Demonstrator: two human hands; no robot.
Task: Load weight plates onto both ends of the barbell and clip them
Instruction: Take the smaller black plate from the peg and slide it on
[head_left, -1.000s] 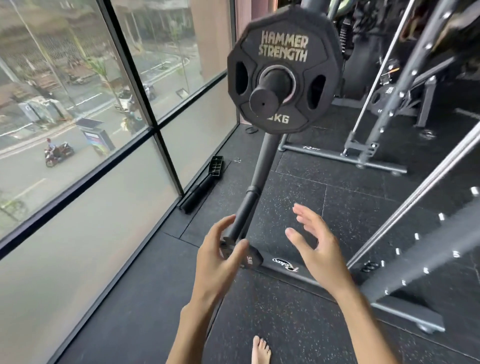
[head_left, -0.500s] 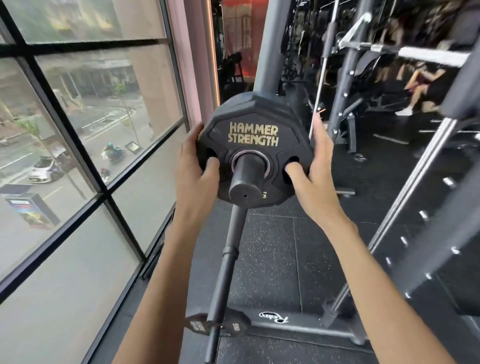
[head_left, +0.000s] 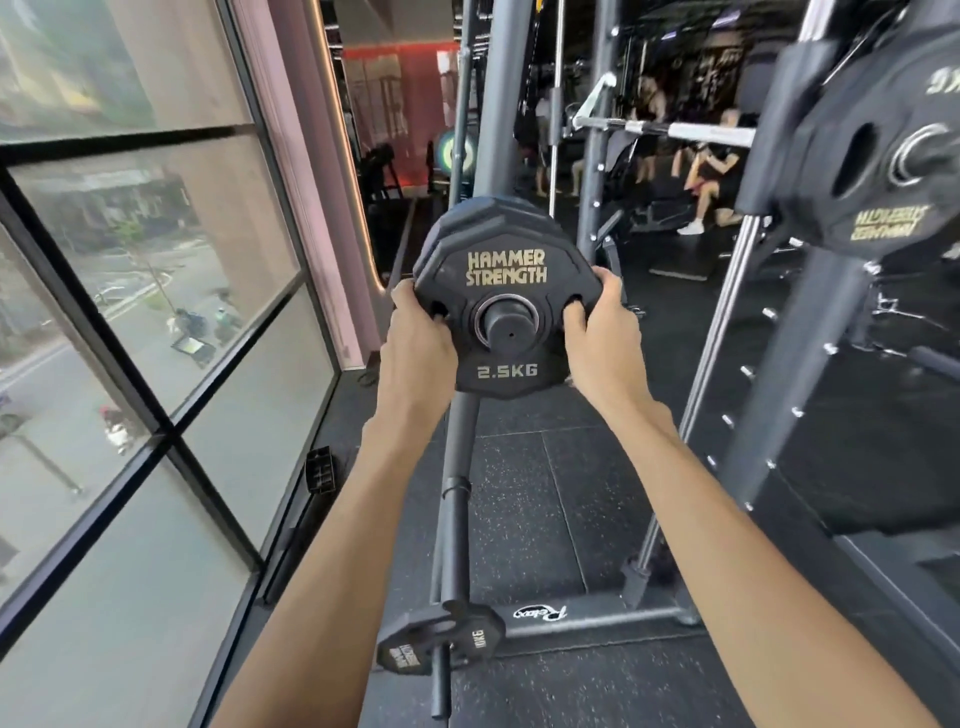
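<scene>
A black 2.5 kg Hammer Strength plate (head_left: 506, 270) sits on the barbell sleeve (head_left: 507, 330), whose end points straight at me. A second plate edge shows behind it. My left hand (head_left: 415, 338) grips the plate's left side with the thumb in the left grip hole. My right hand (head_left: 602, 332) grips the right side, thumb in the right hole. No clip is visible on the sleeve.
A second bar (head_left: 452, 525) lies on the floor below with a 10 kg plate (head_left: 441, 636) on it. The rack frame (head_left: 810, 364) with a stored plate (head_left: 883, 171) stands at right. Large windows (head_left: 130, 312) line the left. People exercise in the background.
My hands rose from below and took hold of the plate on both sides. The view lifted and now faces the sleeve end squarely.
</scene>
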